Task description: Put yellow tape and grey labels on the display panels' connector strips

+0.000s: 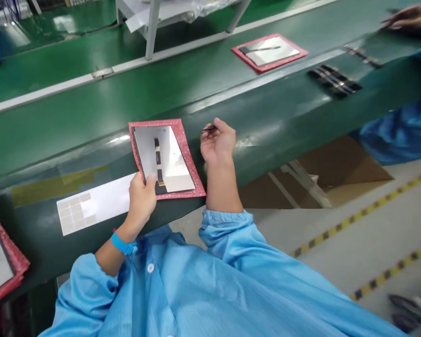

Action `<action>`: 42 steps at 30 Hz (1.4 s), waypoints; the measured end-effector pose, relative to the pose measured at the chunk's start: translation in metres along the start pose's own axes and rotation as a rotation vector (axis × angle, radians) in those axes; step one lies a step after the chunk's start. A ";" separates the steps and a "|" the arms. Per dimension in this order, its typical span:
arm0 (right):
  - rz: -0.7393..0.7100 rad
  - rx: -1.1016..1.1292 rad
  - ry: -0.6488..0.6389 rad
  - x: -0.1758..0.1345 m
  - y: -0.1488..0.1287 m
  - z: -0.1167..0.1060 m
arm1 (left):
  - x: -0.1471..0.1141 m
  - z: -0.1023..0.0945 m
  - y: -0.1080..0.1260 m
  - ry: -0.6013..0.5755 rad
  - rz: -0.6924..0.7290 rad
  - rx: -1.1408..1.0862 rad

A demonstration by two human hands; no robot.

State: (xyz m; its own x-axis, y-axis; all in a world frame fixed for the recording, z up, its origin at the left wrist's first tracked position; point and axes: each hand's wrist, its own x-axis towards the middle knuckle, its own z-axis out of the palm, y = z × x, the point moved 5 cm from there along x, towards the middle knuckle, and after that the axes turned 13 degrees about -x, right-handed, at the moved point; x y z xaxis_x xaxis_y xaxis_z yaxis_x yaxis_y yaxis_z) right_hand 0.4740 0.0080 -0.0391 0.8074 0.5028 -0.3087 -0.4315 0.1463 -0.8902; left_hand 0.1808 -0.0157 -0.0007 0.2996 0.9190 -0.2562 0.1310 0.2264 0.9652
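A mirror-like screen panel (180, 161) with a dark flex strip (157, 157) on its face lies on a pink bubble-wrap sheet (192, 168) at the bench edge. My left hand (142, 199) grips its lower left corner, thumb on top near the strip's lower end; the fingers underneath are hidden. To the right of the sheet, my right hand (219, 140) is raised with the palm partly turned up and the fingers curled around a thin dark tool (210, 128). Most of that tool is hidden. Beneath my left hand lies a white paper strip (108, 201) with grey squares.
Another panel on pink wrap (284, 50) lies on the green conveyor, and more wrapped panels (7, 248) are at the left edge. Dark strips (333, 79) lie at the right, near a co-worker's hand (410, 18). A cardboard box (351, 164) stands below the bench.
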 end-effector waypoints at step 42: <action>-0.307 -0.659 -0.739 -0.209 0.105 0.149 | -0.019 -0.176 -0.010 0.168 0.417 0.847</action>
State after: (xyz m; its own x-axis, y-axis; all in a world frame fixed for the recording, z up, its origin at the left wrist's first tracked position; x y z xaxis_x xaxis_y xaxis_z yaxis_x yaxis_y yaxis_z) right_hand 0.1996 0.0452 -0.0177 0.3016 0.9523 0.0473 0.2367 -0.0268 -0.9712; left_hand 0.0073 0.0211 0.0044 0.3458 0.9221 0.1737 0.7041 -0.3774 0.6015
